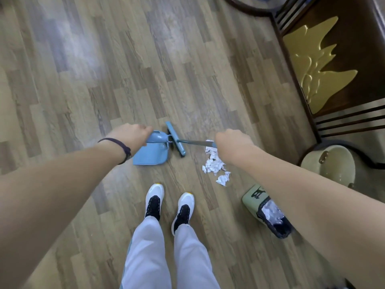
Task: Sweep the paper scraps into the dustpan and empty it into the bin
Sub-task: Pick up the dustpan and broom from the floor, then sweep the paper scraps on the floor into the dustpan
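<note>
Hands grip dustpan (150, 153) and broom (176, 141) beside paper scraps (214, 163).

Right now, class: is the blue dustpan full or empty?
Empty: the dustpan tray shows bare blue plastic, and the paper scraps lie on the floor beside it.

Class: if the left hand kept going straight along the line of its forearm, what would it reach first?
The left hand already grips the blue dustpan; beyond it, probably the broom head, though depth is unclear.

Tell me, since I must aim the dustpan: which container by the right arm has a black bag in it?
The green bin beside the right forearm; its black bag holds white scraps. The cream pot farther away has no bag.
</note>
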